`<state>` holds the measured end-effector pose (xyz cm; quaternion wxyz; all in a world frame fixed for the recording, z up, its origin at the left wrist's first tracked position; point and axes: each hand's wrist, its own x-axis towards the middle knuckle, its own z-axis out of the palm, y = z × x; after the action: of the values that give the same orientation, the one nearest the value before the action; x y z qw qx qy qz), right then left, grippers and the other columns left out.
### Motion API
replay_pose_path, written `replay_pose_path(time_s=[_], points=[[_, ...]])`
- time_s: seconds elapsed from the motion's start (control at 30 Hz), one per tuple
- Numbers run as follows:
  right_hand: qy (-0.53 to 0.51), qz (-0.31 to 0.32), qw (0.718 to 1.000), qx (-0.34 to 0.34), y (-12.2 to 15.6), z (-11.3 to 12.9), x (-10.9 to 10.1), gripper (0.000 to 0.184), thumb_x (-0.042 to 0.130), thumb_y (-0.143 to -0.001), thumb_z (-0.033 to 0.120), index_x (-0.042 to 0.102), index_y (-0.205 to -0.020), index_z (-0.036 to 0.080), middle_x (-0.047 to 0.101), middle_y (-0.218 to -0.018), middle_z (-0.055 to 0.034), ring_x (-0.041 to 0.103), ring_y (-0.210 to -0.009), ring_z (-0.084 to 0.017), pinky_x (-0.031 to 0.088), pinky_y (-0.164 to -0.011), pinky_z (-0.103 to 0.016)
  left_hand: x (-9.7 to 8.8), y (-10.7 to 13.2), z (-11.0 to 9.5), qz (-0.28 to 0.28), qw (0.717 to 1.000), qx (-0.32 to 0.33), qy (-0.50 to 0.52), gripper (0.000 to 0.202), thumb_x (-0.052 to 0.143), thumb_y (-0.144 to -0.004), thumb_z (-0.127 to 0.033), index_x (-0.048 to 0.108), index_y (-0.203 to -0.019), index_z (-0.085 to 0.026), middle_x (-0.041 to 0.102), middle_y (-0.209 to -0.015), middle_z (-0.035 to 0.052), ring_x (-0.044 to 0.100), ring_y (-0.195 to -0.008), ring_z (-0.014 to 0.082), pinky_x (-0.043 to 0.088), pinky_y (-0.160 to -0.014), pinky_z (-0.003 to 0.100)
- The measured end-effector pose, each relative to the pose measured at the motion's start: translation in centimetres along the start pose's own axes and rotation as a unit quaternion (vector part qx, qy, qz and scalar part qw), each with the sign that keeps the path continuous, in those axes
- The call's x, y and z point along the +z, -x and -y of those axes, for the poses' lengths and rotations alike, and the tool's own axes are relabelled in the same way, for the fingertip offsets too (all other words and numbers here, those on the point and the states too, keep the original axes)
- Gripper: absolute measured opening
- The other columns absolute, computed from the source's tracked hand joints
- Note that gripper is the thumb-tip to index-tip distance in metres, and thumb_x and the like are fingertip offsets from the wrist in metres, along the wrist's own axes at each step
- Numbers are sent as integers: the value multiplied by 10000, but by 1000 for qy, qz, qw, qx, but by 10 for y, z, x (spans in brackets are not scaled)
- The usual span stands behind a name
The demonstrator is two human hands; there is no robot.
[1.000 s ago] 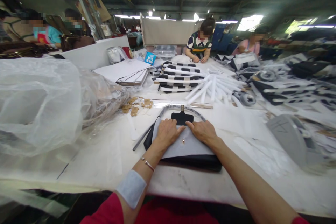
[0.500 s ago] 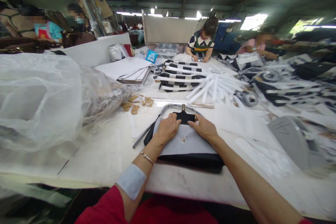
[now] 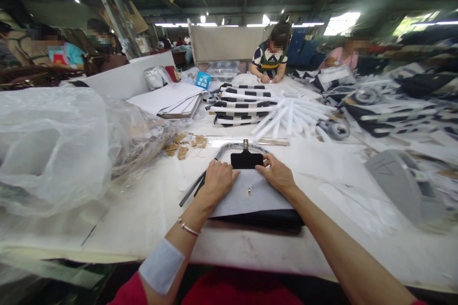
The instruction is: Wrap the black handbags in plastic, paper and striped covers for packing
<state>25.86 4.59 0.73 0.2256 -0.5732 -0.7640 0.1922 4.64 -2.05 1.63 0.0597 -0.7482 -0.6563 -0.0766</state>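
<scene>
A black handbag (image 3: 266,217) lies flat on the white table (image 3: 143,209) in front of me, covered by a grey sheet (image 3: 250,195) with a small metal stud showing through. Its black flap tab (image 3: 246,159) and grey wrapped handle (image 3: 229,147) point away from me. My left hand (image 3: 216,180) presses on the sheet's upper left corner with fingers bent down. At the upper right corner rests my right hand (image 3: 277,175), fingers curled onto the sheet beside the tab.
A big clear plastic bag (image 3: 60,143) fills the left. Brown tags (image 3: 184,144) lie beyond it. White wrapped rolls (image 3: 286,116) and black-and-white stacked pieces (image 3: 241,105) sit farther back. A grey shaped piece (image 3: 393,178) lies right. Other people work at the far end and left.
Both hands slid slightly outward to the sheet's upper corners, uncovering more of the black tab. The view shifted a little.
</scene>
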Motion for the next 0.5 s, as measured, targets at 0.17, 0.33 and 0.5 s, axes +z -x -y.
replay_pose_path(time_s=[0.17,0.33,0.5], points=[[-29,-33,998,-33,-2,-9,4,189,623,-827,362,583,-991,277,714,-855,22,675,-802,-227,466,-712,-333,5,-7,3,7,1000,22,10,458,357,-997,-433,709,-913,-153,733,-858,107,667,-867,267,417,-860,420],[-97,-57,990,-90,-4,-18,10,140,612,-802,331,551,-899,250,699,-841,-3,674,-848,-234,482,-765,-351,5,-15,6,6,1000,9,12,548,245,-1020,-412,743,-941,-198,737,-801,92,680,-781,259,438,-763,396],[-97,-117,978,-145,1,-21,15,115,601,-786,315,558,-853,232,664,-813,-31,641,-821,-242,487,-808,-394,8,-16,7,3,1000,4,15,534,269,-1017,-405,756,-923,-210,741,-809,89,683,-811,252,437,-831,398]])
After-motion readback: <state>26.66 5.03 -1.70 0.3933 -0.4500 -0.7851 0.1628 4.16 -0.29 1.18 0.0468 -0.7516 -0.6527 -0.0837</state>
